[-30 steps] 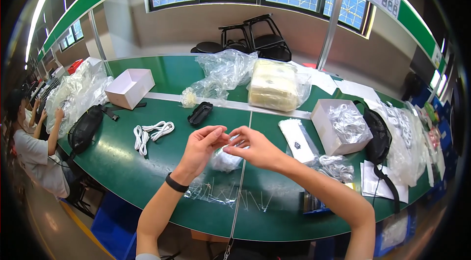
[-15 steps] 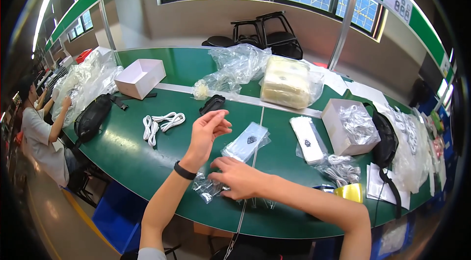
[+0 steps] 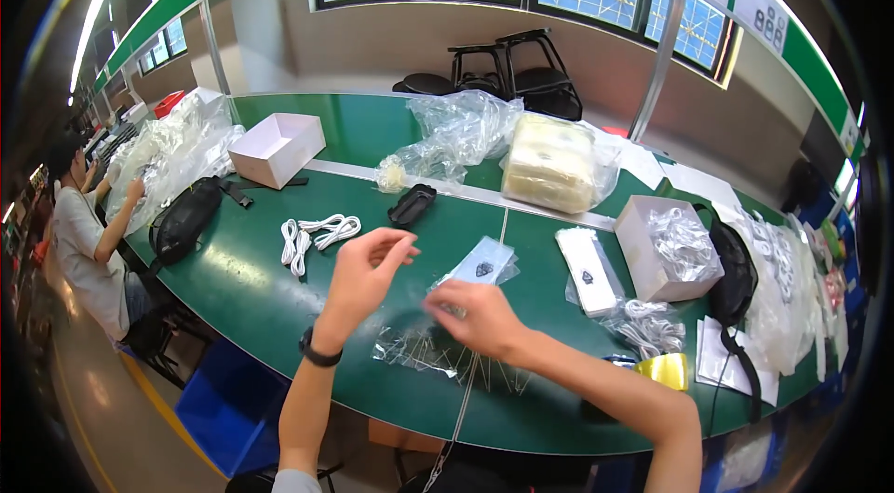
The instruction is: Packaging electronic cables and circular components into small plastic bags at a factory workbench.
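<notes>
My left hand (image 3: 358, 283), a black band at its wrist, is raised over the table with fingers bent and tips drawn together; whatever they may hold is too small to make out. Facing it, my right hand (image 3: 480, 316) points its curled, slightly blurred fingers left, just in front of a stack of flat clear bags (image 3: 484, 262) with a dark printed mark. Whether it holds anything does not show. On the green tabletop below both hands lie a crinkled clear bag (image 3: 402, 351) and several thin wire-like strips (image 3: 498, 372).
Coiled white cables (image 3: 318, 237) and a black tray-like piece (image 3: 412, 205) lie beyond my left hand. White packets (image 3: 589, 271), bagged cables (image 3: 647, 327), a yellow roll (image 3: 664, 370) and a white box (image 3: 643, 256) stand rightward. A co-worker (image 3: 88, 242) sits far left.
My right hand has lifted off the clear bag and strips, leaving them uncovered. My left hand has moved slightly left and down. The view has shifted a little.
</notes>
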The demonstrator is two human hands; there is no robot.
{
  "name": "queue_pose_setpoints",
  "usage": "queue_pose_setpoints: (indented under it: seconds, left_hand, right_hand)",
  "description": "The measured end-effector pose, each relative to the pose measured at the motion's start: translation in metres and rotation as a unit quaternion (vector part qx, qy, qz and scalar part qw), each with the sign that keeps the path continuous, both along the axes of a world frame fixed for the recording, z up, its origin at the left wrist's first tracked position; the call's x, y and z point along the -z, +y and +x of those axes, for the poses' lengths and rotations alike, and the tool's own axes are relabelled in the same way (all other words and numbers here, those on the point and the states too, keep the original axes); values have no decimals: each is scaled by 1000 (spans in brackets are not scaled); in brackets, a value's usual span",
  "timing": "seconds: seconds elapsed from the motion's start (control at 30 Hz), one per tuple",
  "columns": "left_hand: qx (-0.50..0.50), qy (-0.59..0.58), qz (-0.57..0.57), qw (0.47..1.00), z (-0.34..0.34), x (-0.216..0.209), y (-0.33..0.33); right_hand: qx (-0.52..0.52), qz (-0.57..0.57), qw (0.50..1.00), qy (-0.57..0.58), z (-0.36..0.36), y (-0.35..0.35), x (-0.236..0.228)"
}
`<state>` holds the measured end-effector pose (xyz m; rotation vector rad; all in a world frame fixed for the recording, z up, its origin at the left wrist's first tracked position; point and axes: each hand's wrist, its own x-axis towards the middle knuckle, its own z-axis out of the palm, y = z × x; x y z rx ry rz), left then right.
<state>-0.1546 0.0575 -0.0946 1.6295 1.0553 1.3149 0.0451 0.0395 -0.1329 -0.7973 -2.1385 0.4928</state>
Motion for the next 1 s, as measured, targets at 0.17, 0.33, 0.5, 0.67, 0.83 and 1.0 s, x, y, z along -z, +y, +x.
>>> queue_pose_setpoints:
  seconds: [0.17,0.33,0.5,0.67,0.83,1.0]
  left_hand:
    - [-93,72,41,992,-15,19,-25]
    - [-127,154,117,973,-14,39,-12]
    - [-130,228,211,941,0,49,-10]
    - [-130,265,222,929,-10,51,-16]
    - [-166,264,257,915,-11,49,-11]
    - [-336,301,221,865,-62,44,-1]
  right_hand:
    - [105,-195,955,196,42,19,-28]
    - [209,-121,956,165,111,20,-76]
    - [244,159,935,-202,190,2,-102]
    - [236,100,789,-559,219,-29,-83]
    - [190,134,722,-652,256,-24,-31]
    - [284,-81,684,-668,232,-21,-36]
